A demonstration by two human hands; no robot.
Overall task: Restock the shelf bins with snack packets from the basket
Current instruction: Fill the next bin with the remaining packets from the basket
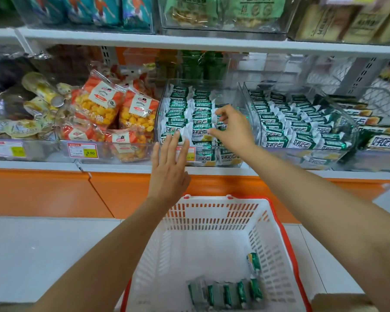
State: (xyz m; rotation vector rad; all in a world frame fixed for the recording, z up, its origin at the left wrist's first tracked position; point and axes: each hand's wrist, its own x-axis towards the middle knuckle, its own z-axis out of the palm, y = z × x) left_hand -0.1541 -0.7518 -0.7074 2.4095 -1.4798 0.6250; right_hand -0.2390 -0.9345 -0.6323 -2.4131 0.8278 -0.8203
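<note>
1. Our left hand [169,170] reaches over the front wall of a clear shelf bin [159,122]. Its fingers are straight and slightly spread, and the fingertips [176,135] press the nearest green-and-white snack packets [200,118] in the left row.
2. Our right hand [233,129] hovers over the bin's right side with curled fingers. Thumb and forefinger seem to pinch one packet, though blur makes the grip uncertain.
3. Near us, below the shelf, stands a white basket [212,212] with a red rim. A few more packets lie at its near end, and one leans against its right wall.
4. Just right of the bin, a second bin [351,124] holds similar packets.
5. To the left lie orange bags [113,109] of yellow puffs, with a price tag [83,150] in front of them.
</note>
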